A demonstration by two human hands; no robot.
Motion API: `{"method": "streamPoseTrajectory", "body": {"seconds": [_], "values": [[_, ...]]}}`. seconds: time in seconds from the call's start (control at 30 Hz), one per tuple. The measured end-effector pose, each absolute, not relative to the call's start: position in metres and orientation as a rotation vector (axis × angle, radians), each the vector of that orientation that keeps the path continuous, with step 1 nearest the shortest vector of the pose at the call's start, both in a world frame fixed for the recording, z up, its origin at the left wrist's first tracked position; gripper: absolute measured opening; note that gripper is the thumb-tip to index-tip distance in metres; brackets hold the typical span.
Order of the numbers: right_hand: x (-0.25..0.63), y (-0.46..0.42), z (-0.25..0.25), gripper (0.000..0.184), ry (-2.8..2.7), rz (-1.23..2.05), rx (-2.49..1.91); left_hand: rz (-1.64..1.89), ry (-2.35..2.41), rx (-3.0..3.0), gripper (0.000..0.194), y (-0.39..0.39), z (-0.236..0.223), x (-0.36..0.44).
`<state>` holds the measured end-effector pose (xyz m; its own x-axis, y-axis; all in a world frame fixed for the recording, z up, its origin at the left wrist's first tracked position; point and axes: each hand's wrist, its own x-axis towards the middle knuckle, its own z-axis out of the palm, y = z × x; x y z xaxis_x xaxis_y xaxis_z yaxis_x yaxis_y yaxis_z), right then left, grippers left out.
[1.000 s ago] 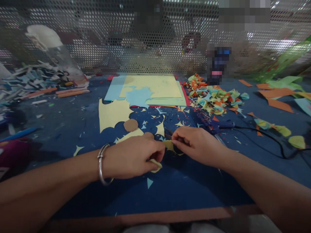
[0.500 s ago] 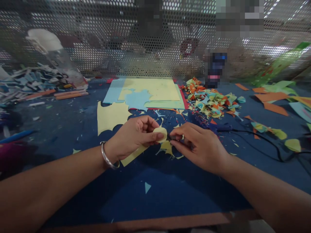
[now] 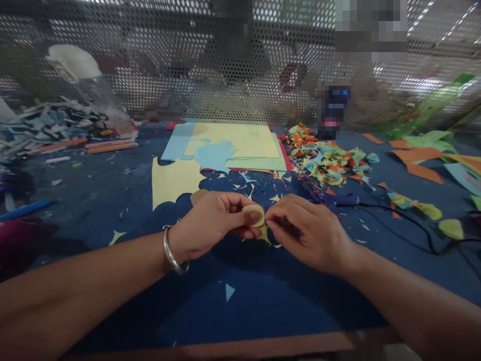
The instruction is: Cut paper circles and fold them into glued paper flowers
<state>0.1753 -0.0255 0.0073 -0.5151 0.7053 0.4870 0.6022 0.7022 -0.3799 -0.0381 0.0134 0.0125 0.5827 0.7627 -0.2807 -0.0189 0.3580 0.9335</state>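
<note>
Between the thumb and fingers of my left hand (image 3: 210,220) is a small pale yellow paper disc (image 3: 257,209). My right hand (image 3: 310,233) is closed in a pinch right at the disc's right edge. Whatever sits between those fingertips is too small to make out. Under the hands lie cut yellow paper scraps (image 3: 267,236), partly covered by the fingers. A larger yellow sheet with scalloped, cut-out edges (image 3: 175,178) rests just beyond my left hand.
Stacked coloured paper sheets (image 3: 240,135) lie at the back. Right of them is a heap of small folded paper pieces (image 3: 326,160), with a dark blue corded tool (image 3: 347,200) before it. A clear bottle (image 3: 101,100) and paper rolls (image 3: 41,125) stand left.
My left hand has shifted slightly right and down with the disc, which has tilted. The right fingertips have closed together at its edge. The yellow strip below my left hand no longer shows.
</note>
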Motion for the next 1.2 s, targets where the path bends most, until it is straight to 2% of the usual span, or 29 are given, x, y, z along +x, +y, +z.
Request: {"method": "streamPoseTrajectory", "body": {"seconds": [0.2,0.4,0.67,0.87,0.97,1.2], "values": [[0.1752,-0.0256,0.0068,0.009,-2.334,0.159,-0.946,0.546,0.797,1.007,0.019,0.0122,0.0128,-0.0358],[0.1737,-0.0247,0.0062,0.008,-2.280,0.249,-1.026,0.490,0.803,1.048,0.020,0.0079,0.0107,-0.0349],[0.1731,-0.0212,0.0058,0.010,-2.135,0.294,-1.094,0.601,0.715,1.310,0.018,0.0042,0.0100,-0.0332],[0.1720,-0.0217,0.0078,0.011,-2.212,0.307,-1.038,0.600,0.767,1.045,0.027,0.0070,0.0088,-0.0322],[0.1710,-0.0222,0.0070,0.011,-2.242,0.351,-1.012,0.589,0.801,0.999,0.023,0.0098,0.0074,-0.0327],[0.1701,-0.0210,0.0056,0.012,-2.166,0.390,-1.091,0.587,0.815,1.217,0.022,0.0092,0.0059,-0.0351]]}}
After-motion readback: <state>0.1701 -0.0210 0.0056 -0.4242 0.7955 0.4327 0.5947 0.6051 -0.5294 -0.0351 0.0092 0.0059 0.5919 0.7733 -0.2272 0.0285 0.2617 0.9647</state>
